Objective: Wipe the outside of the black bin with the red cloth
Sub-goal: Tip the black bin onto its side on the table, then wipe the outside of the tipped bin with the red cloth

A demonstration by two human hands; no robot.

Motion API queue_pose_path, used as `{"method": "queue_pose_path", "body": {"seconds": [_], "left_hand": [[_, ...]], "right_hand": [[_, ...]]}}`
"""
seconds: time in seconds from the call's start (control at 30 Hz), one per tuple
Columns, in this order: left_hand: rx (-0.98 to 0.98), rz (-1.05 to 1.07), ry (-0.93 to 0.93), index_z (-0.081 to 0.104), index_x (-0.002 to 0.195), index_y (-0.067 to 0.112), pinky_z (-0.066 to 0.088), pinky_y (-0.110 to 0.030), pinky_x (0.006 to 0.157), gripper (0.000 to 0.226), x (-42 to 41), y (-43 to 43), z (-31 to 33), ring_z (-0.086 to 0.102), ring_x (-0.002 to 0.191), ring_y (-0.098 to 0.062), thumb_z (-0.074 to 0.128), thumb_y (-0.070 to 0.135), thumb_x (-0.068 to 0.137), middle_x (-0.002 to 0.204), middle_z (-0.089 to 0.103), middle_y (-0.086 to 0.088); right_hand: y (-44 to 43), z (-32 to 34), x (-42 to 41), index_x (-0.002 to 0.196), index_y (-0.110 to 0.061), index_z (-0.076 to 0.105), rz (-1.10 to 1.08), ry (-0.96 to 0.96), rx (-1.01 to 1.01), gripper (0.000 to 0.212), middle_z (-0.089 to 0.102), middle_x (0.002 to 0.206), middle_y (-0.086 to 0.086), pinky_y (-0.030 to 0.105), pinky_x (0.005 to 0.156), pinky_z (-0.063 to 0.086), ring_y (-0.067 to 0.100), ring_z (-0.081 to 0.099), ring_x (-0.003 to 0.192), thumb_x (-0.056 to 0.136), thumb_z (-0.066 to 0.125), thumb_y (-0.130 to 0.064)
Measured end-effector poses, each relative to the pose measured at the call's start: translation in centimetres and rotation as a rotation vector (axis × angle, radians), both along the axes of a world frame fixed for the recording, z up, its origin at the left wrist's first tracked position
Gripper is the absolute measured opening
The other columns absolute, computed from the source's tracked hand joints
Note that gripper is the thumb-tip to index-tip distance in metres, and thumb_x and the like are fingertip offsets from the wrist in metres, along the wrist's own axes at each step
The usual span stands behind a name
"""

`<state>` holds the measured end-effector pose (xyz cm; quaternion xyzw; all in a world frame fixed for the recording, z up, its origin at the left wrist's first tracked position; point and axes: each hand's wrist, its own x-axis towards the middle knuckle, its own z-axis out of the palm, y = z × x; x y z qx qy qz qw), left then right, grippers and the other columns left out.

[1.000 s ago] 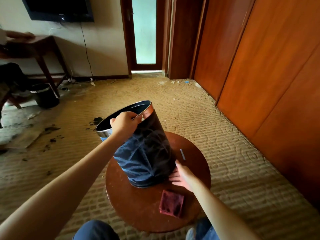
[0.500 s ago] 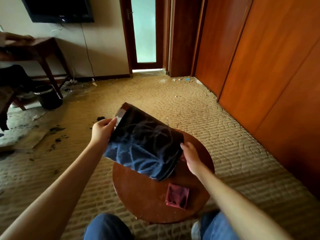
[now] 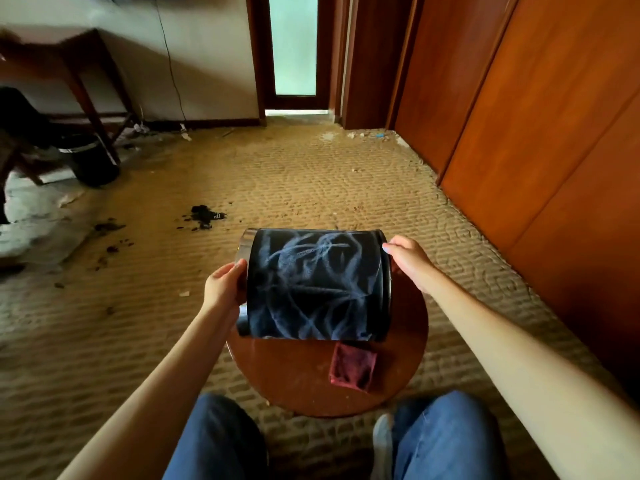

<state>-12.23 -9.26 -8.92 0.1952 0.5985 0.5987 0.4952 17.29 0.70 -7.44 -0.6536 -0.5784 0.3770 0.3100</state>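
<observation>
The black bin (image 3: 317, 285) lies on its side across the small round wooden table (image 3: 294, 375), its wall streaked with pale dusty smears. Its open metal rim faces left. My left hand (image 3: 223, 287) grips that rim, thumb on the outside. My right hand (image 3: 408, 261) holds the bin's base end on the right, fingers curled round its edge. The red cloth (image 3: 353, 365) lies folded on the table just in front of the bin, near its right end, touched by neither hand.
My knees in blue jeans (image 3: 443, 441) are at the table's near edge. Patterned carpet with dark debris (image 3: 204, 216) lies to the left. A second black bin (image 3: 91, 162) stands under a wooden desk (image 3: 69, 60) at far left. Wooden wardrobe doors (image 3: 536, 133) line the right.
The bin has been tipped from upright to lying flat on its side, rim to the left. My right hand moved from its lower wall to its base end. The cloth stayed put.
</observation>
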Motion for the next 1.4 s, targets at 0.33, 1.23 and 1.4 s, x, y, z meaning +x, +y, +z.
{"method": "queue_pose_path", "body": {"seconds": [0.33, 1.23, 1.4], "left_hand": [[0.024, -0.158, 0.195, 0.059, 0.080, 0.008, 0.043, -0.015, 0.039, 0.021, -0.7, -1.4, 0.8, 0.053, 0.038, -0.002, 0.051, 0.014, 0.098, 0.047, 0.058, 0.007], [0.045, -0.138, 0.248, 0.060, 0.081, 0.013, 0.047, -0.016, 0.044, 0.020, -0.7, -1.2, -0.6, 0.054, 0.042, 0.000, 0.052, 0.018, 0.099, 0.060, 0.057, 0.003], [0.047, -0.136, 0.240, 0.059, 0.084, 0.012, 0.044, -0.013, 0.042, 0.018, -0.4, -1.9, -0.4, 0.055, 0.041, 0.000, 0.051, 0.017, 0.099, 0.061, 0.056, 0.002]], "right_hand": [[-4.6, -2.3, 0.2, 0.079, -0.008, 0.054, -0.055, -0.321, 0.783, 0.019, 0.052, 0.071, 0.005, 0.034, 0.059, 0.036, 0.022, 0.049, 0.066, 0.092, 0.044, -0.017], [-15.6, -18.9, -5.8, 0.132, -0.020, 0.048, 0.424, -0.728, 0.067, 0.048, 0.032, 0.147, 0.014, 0.043, 0.108, 0.027, 0.036, 0.035, 0.131, 0.089, 0.060, -0.039], [-16.2, -18.7, -5.5, 0.100, -0.022, 0.063, 0.449, -0.761, 0.192, 0.032, 0.057, 0.093, 0.001, 0.042, 0.078, 0.048, 0.027, 0.060, 0.086, 0.071, 0.074, -0.013]]}}
